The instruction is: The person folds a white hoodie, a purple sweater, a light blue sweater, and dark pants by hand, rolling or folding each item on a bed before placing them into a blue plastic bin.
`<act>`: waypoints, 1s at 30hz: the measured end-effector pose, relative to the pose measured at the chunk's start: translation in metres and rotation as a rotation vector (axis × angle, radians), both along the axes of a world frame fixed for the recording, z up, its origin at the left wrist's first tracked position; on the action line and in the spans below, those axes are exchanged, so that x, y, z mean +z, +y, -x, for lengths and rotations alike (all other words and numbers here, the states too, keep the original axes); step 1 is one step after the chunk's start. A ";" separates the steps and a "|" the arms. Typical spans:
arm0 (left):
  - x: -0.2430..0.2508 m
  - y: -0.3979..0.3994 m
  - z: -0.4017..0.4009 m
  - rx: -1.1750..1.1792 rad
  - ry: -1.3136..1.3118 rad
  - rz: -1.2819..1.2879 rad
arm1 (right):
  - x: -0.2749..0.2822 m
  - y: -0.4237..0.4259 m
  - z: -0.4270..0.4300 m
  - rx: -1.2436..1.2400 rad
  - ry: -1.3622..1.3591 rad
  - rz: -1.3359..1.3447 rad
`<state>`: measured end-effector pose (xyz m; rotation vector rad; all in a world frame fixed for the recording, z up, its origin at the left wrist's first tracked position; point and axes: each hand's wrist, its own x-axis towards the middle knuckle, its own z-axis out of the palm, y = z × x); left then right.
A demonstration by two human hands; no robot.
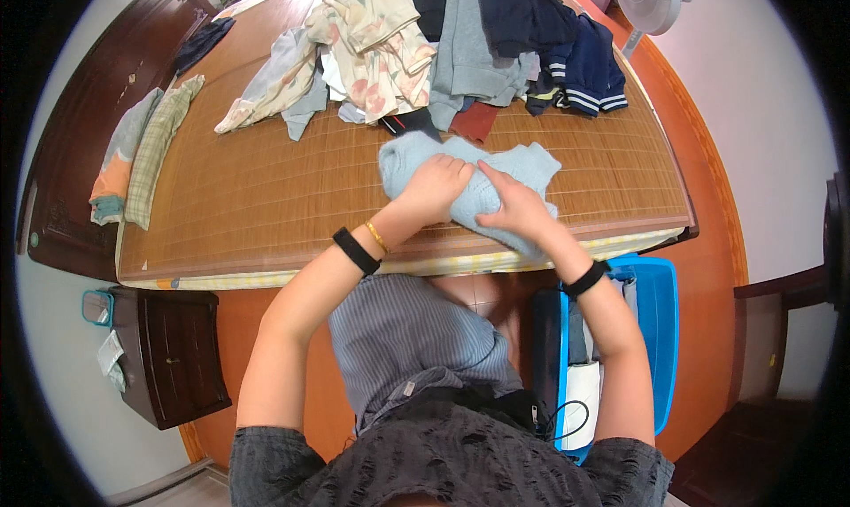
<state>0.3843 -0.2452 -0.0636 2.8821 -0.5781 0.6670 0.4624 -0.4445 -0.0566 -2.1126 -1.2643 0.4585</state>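
A light blue knit garment (pixel 495 181), bunched into a thick bundle, lies at the near edge of the bamboo sleeping mat (pixel 279 195) on the bed. My left hand (pixel 441 183) grips its middle from above, fingers curled into the knit. Close beside it, my right hand (pixel 516 205) holds the bundle between thumb and fingers, which are spread over the fabric. One end of the garment fans out past the right hand, and a lower part droops over the mattress edge. The fabric beneath both palms is hidden.
Heaped clothes lie across the far side: a floral garment (pixel 372 42), a grey sweatshirt (pixel 465 55) and a navy garment with striped cuffs (pixel 591 75). Two pillows (pixel 156 155) rest at left. A blue storage box (pixel 666 347) holding folded things stands below right, and a dark cabinet (pixel 179 354) at left.
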 end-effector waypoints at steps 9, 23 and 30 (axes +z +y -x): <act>0.028 -0.005 -0.013 -0.066 0.224 -0.129 | -0.003 -0.011 0.044 -0.193 -0.720 0.024; 0.069 -0.008 -0.008 -0.119 0.999 -0.109 | 0.028 -0.020 0.015 0.140 0.005 0.129; 0.063 0.001 -0.055 -0.195 1.191 0.118 | -0.007 0.002 -0.059 0.301 0.088 0.175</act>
